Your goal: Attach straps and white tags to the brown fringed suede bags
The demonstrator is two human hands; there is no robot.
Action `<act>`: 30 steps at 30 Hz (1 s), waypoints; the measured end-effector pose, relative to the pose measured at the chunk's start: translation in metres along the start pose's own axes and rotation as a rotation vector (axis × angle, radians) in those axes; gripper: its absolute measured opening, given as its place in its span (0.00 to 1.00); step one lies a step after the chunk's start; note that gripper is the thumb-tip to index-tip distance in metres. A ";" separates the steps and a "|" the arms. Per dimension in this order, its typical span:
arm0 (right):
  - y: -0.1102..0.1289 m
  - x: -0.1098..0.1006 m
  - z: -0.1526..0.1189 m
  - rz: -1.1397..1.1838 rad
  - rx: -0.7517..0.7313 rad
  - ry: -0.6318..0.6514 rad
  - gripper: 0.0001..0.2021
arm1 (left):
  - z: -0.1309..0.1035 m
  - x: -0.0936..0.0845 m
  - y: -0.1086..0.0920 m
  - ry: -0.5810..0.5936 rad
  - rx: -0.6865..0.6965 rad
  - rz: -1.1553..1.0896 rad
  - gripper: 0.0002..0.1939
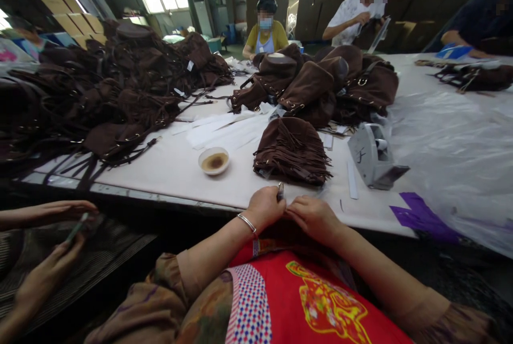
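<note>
Probably for steadiness, a metallic piece (281,189) is clenched in the left hand (264,207); any grasp by the right hand (315,218) cannot be told.

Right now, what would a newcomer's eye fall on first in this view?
Probably the big heap of dark brown bags covering the left side of the pale table. Then the bright red garment with its yellow-edged print, at the bottom of the view below the left hand and right hand. The fringed brown bag lies on the table just beyond those hands.
</note>
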State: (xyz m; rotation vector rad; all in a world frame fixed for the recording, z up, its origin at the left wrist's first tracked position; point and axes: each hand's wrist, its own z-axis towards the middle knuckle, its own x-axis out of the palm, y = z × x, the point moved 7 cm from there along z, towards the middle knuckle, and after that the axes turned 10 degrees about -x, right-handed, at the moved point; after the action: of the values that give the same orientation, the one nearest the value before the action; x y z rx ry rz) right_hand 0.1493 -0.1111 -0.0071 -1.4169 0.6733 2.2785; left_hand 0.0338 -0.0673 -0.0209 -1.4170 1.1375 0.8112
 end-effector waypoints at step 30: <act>-0.055 -0.009 -0.005 -0.043 0.279 0.313 0.10 | 0.026 0.006 -0.034 -0.014 0.254 0.161 0.14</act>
State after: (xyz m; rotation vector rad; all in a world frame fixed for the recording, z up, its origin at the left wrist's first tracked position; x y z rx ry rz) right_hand 0.1862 -0.0696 -0.0117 -1.6403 1.0008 1.8583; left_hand 0.0702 -0.0449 -0.0197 -1.1187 1.3069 0.7574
